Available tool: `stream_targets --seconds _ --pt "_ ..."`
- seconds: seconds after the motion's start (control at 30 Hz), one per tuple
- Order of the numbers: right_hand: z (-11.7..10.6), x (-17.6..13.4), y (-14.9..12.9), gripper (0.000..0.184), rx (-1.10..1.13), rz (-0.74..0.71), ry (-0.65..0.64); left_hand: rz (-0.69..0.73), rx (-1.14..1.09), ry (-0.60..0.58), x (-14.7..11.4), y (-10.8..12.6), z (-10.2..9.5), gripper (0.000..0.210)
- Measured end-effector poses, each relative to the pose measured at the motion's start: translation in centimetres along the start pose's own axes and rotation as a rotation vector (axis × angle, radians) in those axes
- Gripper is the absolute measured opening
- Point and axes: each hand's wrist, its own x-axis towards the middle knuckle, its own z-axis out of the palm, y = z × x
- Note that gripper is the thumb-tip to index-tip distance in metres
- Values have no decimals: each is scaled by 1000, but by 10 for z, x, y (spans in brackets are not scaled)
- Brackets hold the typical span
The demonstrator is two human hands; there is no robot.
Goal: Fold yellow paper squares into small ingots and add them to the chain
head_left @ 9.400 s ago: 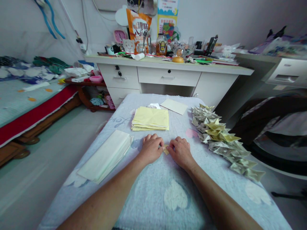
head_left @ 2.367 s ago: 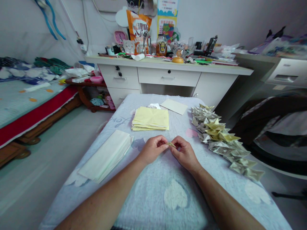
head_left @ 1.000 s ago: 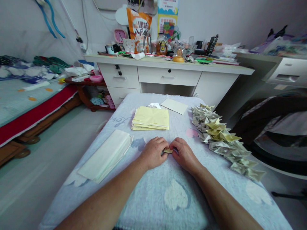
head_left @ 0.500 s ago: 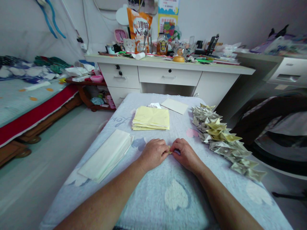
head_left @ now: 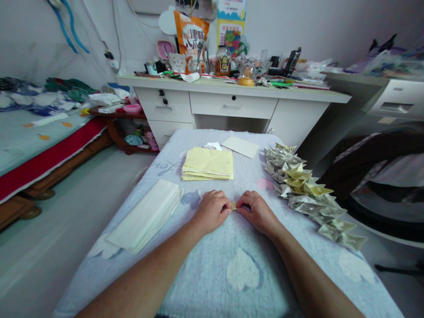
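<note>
Between my two hands is a small folded piece of yellowish paper (head_left: 233, 206), mostly hidden by the fingers. My left hand (head_left: 213, 209) pinches its left end, and my right hand (head_left: 255, 209) pinches its right end. Both hands rest low over the cloth-covered table (head_left: 205, 282). Beyond them lies a stack of yellow paper sheets (head_left: 208, 163). To the left is a bundle of long white folded paper (head_left: 145, 215). Along the right side stand rows of folded paper pieces (head_left: 303, 198) with pointed corners, mostly greyish, some yellow.
A pale flat card (head_left: 240, 146) and a crumpled white tissue (head_left: 212, 145) lie behind the yellow stack. A white desk (head_left: 232, 106) crowded with items stands past the table. On the right is a washing machine (head_left: 387, 110); a bed (head_left: 46, 145) is at the left.
The fingers have shifted slightly apart, and a little more of the yellowish paper shows between them. Both hands still pinch it; the view has moved very slightly.
</note>
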Motion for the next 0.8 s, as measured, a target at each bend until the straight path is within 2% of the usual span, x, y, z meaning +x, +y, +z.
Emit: stream_targets --seconds 0.3,0.63,0.8 --pt "4 0 1 8 -73 0 -26 -16 4 -6 1 0 -1 12" --pt "6 4 -6 15 -122 93 -23 -134 56 43 1 -6 5 11" --pt "8 5 -7 14 -135 122 -10 -174 19 20 2 -5 4 14"
